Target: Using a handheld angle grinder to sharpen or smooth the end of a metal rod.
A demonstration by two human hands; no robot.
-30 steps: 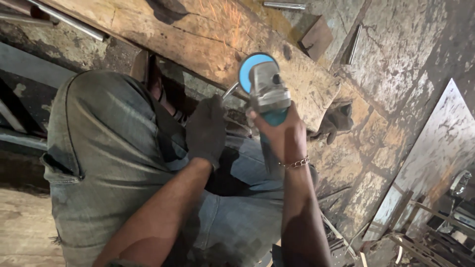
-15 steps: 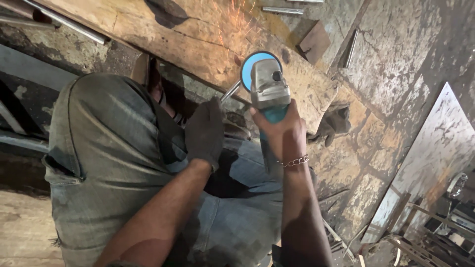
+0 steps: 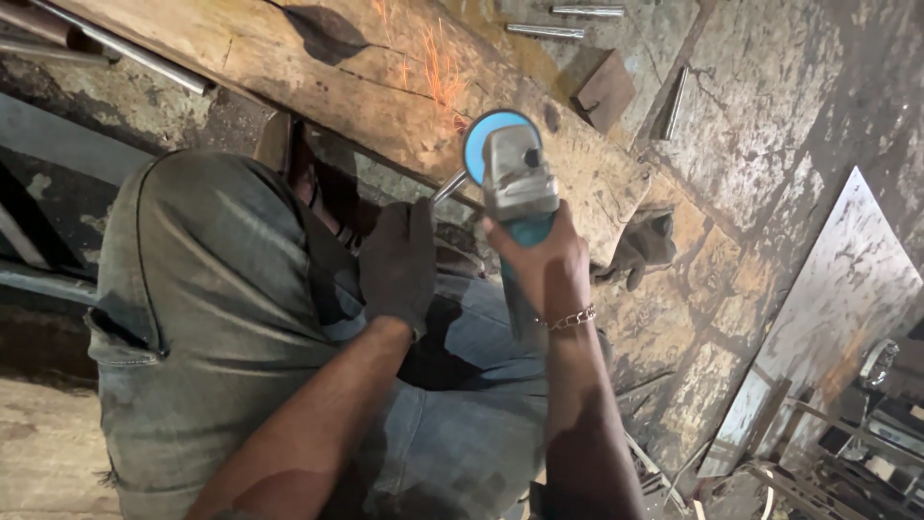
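Standing right behind this, what matters is how the thin metal rod (image 3: 448,185) lies between the two hands: its long axis runs diagonally, from the gloved left hand (image 3: 397,262) up and to the right into the blue disc of the angle grinder (image 3: 510,173). The left hand is closed around the rod's lower end, down by the knee, so it's the nearer one along the rod. The bare right hand (image 3: 541,262), the one with the chain bracelet (image 3: 570,317), is wrapped tight around the grinder's teal body, just right of the rod, and the disc touches the rod's upper tip over the wooden plank (image 3: 318,67). Compared with a second ago, orange sparks (image 3: 438,63) are flying up across the plank; before there were basically none. Grip and pose look the same otherwise. A spare glove (image 3: 640,246) lies on the plank's end, right of the grinder.
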